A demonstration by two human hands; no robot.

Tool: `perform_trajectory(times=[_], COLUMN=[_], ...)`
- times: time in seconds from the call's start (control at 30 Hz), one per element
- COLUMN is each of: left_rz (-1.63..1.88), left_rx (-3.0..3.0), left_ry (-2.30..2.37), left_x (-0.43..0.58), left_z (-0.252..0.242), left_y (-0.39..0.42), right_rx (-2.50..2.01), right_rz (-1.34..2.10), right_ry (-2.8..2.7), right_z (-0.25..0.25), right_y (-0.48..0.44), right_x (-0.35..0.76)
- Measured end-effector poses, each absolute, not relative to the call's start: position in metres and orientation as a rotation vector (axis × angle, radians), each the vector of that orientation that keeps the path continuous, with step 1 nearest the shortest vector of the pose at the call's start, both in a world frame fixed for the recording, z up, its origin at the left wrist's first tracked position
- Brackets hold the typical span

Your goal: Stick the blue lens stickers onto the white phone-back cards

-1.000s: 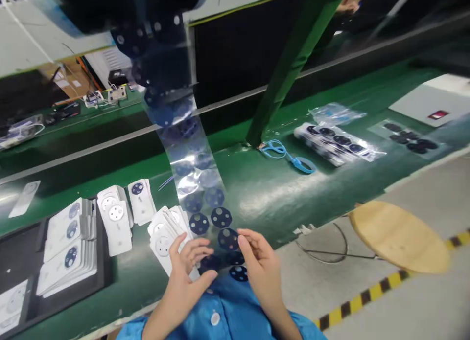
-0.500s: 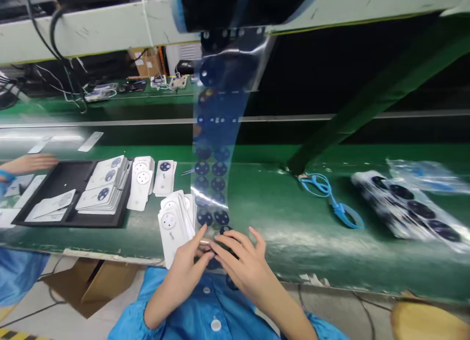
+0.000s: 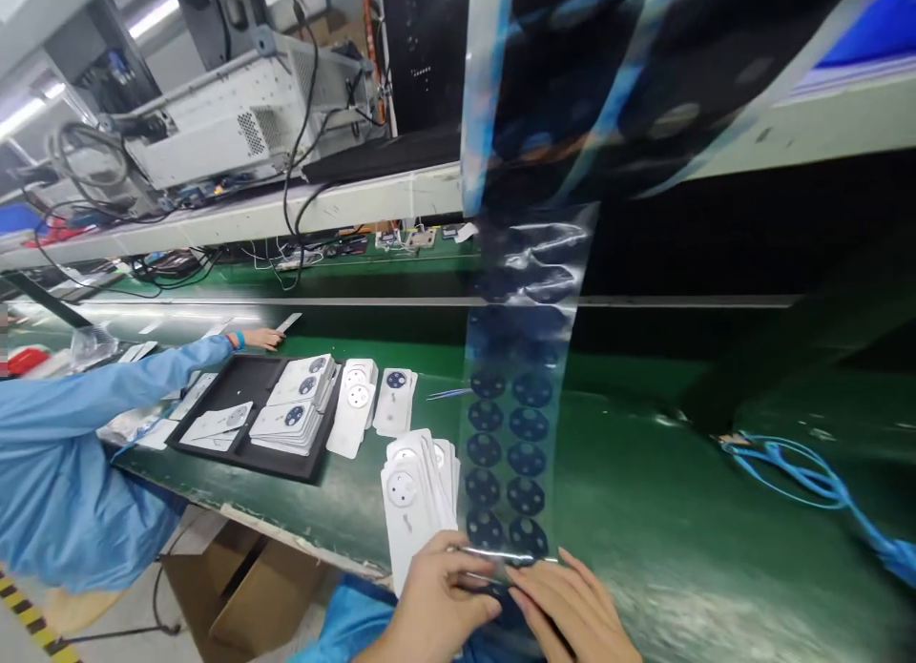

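A long clear film strip (image 3: 506, 434) with paired dark round stickers, each with small holes, hangs from above and runs down to the bench's front edge. My left hand (image 3: 444, 601) pinches the strip's left side near a shiny fold, thumb and fingers together. On the right side, my right hand (image 3: 572, 611) lies with fingers bent over the same fold, gripping it; its thumb is hidden. Just left of the strip, a fanned stack of white phone-shaped cards (image 3: 413, 501) touches the space by my left hand.
Left along the green bench (image 3: 615, 482) stand more card stacks (image 3: 353, 405) and a black tray (image 3: 315, 467) of cards. Tweezers (image 3: 448, 393) lie behind the strip. A blue cord (image 3: 794, 463) is at right. A co-worker's hand (image 3: 263, 339) reaches toward a card on the far strip.
The view has swung left and up, so bench items sit farther right. Both my hands stay at the film's fold. The co-worker's hand has moved to a card farther back.
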State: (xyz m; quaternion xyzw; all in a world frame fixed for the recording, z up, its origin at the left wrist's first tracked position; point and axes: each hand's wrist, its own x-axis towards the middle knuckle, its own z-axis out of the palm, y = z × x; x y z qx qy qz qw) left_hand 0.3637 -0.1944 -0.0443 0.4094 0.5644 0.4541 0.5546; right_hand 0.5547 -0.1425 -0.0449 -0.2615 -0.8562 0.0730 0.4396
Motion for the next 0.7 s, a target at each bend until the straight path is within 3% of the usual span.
perform_trajectory(times=[0.27,0.7], left_rz=[0.989,1.140], left_rx=[1.451,1.887], left_ry=[1.368,1.458], left_x=[0.339,0.338], left_z=[-0.024,-0.022], left_y=[-0.186,-0.176], right_rx=[-1.105,-1.154], right_rz=[0.518,0.392], right_ry=[-1.838,-1.770], right_z=[-0.016,0.000], right_y=[-0.161,-0.179], right_x=[0.533,0.536])
